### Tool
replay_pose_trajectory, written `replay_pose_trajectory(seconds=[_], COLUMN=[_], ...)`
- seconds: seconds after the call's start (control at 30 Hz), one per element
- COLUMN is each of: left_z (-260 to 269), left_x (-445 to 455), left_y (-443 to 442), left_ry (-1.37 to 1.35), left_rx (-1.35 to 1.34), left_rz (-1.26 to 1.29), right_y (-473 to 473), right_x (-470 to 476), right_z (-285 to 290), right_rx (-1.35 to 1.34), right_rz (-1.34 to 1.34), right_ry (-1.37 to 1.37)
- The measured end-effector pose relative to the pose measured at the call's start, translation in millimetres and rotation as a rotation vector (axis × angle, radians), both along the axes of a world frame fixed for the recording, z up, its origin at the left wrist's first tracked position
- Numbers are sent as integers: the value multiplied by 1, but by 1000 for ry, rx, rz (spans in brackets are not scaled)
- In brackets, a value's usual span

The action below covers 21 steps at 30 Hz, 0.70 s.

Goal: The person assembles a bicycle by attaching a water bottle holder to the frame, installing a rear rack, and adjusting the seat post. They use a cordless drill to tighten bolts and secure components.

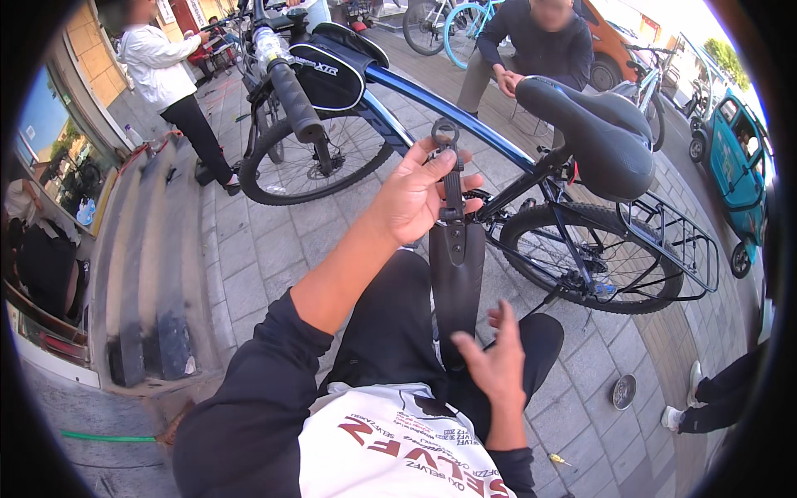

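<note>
My left hand (pixel 408 202) is raised in front of me, gripping the black ribbed bracket (pixel 453 187) of a bicycle mudguard; a ring stands at the bracket's top. Below it, the mudguard's dark plastic blade (pixel 456 267) hangs between my knees, joined to the bracket near two screws. My right hand (pixel 498 364) is held apart beside the blade's lower end, fingers spread, with nothing in it. Behind stands a mountain bike with a blue frame (pixel 461 117), a black saddle (pixel 588 134) and a frame bag (pixel 333 78). The bracket overlaps the bike in view but appears separate from it.
A rear rack (pixel 675 236) juts out over the rear wheel. On the paving lie a round metal dish (pixel 623 392) and a yellow-handled screwdriver (pixel 559 459). Steps (pixel 155 280) rise at left. One person (pixel 538 53) sits beyond the bike; another (pixel 159 71) stands at left.
</note>
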<state>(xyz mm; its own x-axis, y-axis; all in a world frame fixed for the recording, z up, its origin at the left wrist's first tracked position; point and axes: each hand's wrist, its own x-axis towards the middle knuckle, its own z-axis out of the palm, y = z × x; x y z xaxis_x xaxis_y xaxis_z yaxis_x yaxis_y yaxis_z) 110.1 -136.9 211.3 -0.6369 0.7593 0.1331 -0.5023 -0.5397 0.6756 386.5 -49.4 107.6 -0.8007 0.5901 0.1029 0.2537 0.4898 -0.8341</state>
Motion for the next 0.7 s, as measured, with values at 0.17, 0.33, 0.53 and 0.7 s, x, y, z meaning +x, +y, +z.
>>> replay_pose_trajectory(seconds=[0.17, 0.33, 0.53, 0.7], left_z=[1, -8, -19, -32], left_x=[-1, -13, -22, -35], left_y=[-8, -25, -25, -30], left_ry=[99, 162, 211, 252], left_rx=[-18, -71, -57, -57], left_rz=[154, 228, 279, 275], right_y=[-59, -62, -62, -60], right_x=[-49, -54, -55, -58], right_z=[-36, -33, -33, -29], right_rx=[-7, -4, -79, -107], right_rz=[43, 76, 164, 200], right_ry=[-74, -118, -146, -270])
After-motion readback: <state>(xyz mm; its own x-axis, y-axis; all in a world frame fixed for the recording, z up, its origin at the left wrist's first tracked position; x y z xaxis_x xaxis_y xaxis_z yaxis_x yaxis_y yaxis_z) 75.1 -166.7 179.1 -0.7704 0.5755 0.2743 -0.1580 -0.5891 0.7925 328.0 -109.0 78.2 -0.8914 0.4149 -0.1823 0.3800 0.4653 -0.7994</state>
